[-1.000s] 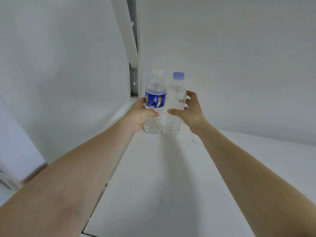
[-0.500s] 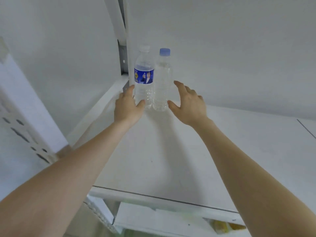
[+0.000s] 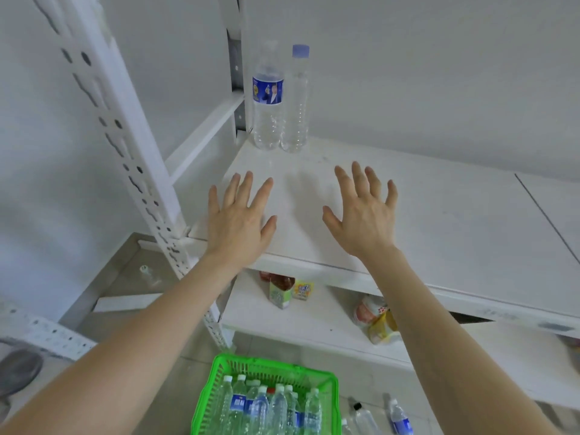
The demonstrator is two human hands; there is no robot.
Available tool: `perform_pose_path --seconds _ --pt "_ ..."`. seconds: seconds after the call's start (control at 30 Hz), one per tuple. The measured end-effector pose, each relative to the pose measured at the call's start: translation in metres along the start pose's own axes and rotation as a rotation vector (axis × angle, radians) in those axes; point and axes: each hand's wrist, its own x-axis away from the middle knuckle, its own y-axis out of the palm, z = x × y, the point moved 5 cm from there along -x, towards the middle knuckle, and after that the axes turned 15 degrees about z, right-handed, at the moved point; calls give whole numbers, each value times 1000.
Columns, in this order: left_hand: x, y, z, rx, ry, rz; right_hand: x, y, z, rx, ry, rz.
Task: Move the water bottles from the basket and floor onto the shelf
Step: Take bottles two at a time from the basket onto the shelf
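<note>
— Water bottles (image 3: pixel 267 120): 2 stand upright, touching, in the back left corner of the shelf (image 3: pixel 439 233); 1 blue-labelled with a white cap, 1 bare with a blue cap.
— Held by anyone?
— No. Left hand (image 3: pixel 238 224) and right hand (image 3: pixel 364 218) hover nearer the front edge, fingers spread, holding nothing.

Green carton (image 3: pixel 280 297), snack bags (image 3: pixel 377 323), white wall (image 3: pixel 439 73)

Soft, bright light is filling the white room.
Faint grey shadows are lying on the shelf (image 3: pixel 455 221) between the left hand (image 3: pixel 238 221) and the right hand (image 3: pixel 364 215). The wide lens is bending the post (image 3: pixel 122 146) at the left edge into a curve. The post and the bottles (image 3: pixel 260 406) in the green basket (image 3: pixel 270 365) are looking smeared and fuzzy.
</note>
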Motion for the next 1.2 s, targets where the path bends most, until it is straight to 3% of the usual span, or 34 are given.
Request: perform_pose_path --seconds 0.57,1.2 --pt "199 -60 17 86 121 -27 226 -63 -64 -35 121 90" --pt "446 18 -5 54 74 -471 486 21 -97 -37 299 -375"
